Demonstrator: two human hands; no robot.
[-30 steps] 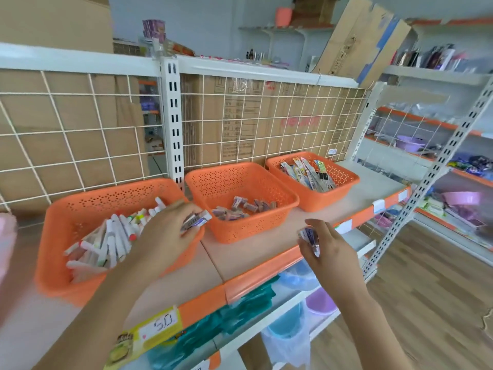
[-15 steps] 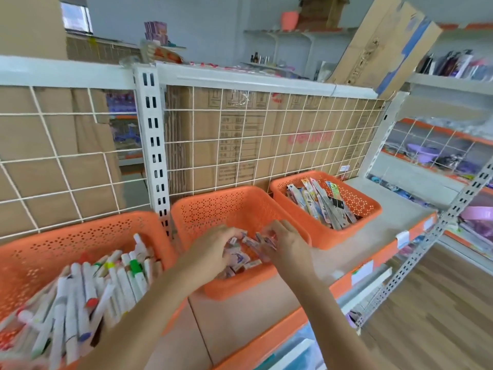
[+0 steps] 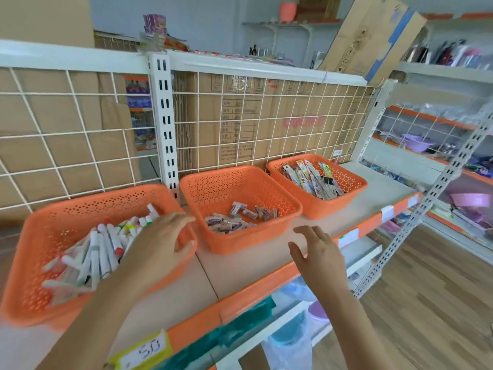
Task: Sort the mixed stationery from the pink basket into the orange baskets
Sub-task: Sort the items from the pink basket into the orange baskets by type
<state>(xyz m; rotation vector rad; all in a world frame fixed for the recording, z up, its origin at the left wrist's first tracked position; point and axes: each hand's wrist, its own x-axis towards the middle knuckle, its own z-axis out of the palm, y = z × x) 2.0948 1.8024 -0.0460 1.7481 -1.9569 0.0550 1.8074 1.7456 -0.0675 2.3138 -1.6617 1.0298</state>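
holding nothing in the left hand, fingers spread loose over the right rim of the left orange basket of markers. likewise empty and splayed at the right hand, above the shelf before the middle orange basket of erasers. farther right, the third orange basket with packaged pens.

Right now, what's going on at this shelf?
A person is sorting stationery at a shop shelf. Their left hand, fingers spread and empty, is over the right rim of the left orange basket, which holds markers. The right hand, also open and empty, hovers above the shelf in front of the middle orange basket of small erasers. The right orange basket holds long flat packets. The pink basket is out of view.
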